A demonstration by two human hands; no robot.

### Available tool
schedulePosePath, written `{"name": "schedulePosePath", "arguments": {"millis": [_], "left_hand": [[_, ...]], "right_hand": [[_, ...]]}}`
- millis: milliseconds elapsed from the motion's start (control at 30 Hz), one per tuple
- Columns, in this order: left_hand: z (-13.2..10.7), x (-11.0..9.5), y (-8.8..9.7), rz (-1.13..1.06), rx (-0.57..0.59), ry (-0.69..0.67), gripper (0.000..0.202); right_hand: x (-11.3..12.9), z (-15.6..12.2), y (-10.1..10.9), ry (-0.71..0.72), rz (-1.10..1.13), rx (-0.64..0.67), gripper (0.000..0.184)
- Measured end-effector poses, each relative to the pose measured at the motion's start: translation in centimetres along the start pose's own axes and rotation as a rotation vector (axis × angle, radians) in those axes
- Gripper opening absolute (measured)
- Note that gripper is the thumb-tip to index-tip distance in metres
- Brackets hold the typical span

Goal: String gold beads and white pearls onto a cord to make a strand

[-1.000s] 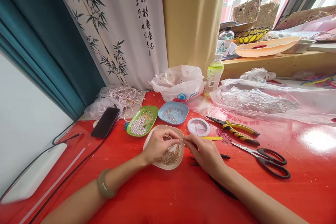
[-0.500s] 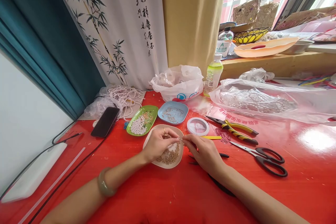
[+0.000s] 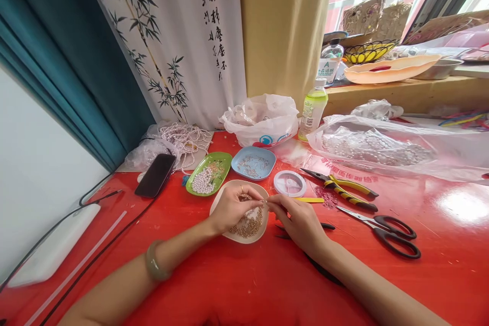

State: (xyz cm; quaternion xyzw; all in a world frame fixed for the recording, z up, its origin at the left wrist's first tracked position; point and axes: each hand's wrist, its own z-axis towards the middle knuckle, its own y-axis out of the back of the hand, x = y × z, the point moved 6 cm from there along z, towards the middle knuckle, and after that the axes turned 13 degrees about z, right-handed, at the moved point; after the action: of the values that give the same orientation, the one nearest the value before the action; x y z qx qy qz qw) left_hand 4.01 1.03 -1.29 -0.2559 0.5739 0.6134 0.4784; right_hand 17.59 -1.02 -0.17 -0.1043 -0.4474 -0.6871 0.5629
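Note:
My left hand [image 3: 231,208] hovers over a beige dish [image 3: 219,201] full of small gold beads [image 3: 250,225], its fingertips pinched together. My right hand [image 3: 300,221] is pinched too, and its fingertips meet the left hand's at the dish's right edge. What the fingers hold is too small to make out. A green bangle sits on my left wrist. Behind the dish lie a green dish of white pearls [image 3: 209,173], a blue dish [image 3: 253,162] of small gold parts, and a round clear spool [image 3: 289,184].
On the red table [image 3: 439,275]: yellow-handled pliers [image 3: 344,189] and black scissors [image 3: 385,229] to the right, a phone [image 3: 155,175] and cables to the left. At the back are plastic bags of pearls [image 3: 382,145], a white bag [image 3: 263,119] and a green bottle [image 3: 312,109].
The hands stay pinched together over the beige dish with barely any movement. The view has shifted slightly.

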Motion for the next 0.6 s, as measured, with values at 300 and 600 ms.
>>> {"name": "schedulePosePath", "arguments": {"millis": [300, 600], "left_hand": [[0.02, -0.05, -0.06, -0.021, 0.02, 0.002, 0.007], [-0.01, -0.04, -0.04, -0.013, 0.018, 0.037, 0.01]], "right_hand": [[-0.3, -0.03, -0.06, -0.028, -0.01, 0.002, 0.019], [-0.27, -0.04, -0.13, -0.039, -0.005, 0.019, 0.018]]}}
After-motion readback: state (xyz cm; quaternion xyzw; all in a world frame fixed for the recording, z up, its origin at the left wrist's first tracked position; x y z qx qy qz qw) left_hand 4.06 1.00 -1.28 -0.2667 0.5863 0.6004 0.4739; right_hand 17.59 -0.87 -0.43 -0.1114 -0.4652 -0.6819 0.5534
